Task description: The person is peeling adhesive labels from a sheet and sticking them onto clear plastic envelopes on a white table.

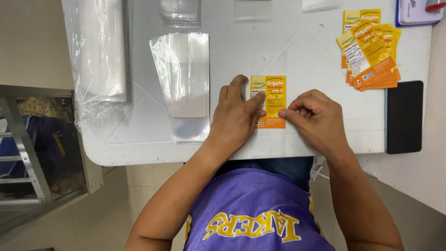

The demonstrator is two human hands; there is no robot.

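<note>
A yellow and orange rectangular label (272, 95) lies flat on the white table (139, 139), near its front edge. My left hand (234, 118) rests on the label's left side, with the index finger pressing down on it. My right hand (316, 118) pinches the label's right edge between thumb and index finger. A stack of clear plastic bags (186, 76) lies just left of my left hand.
A fanned pile of the same yellow and orange labels (369, 56) sits at the back right. A black phone (404, 116) lies at the right edge. A large roll of clear plastic (100, 51) is at the left, and a blue-rimmed white item (416, 11) is at the far right corner.
</note>
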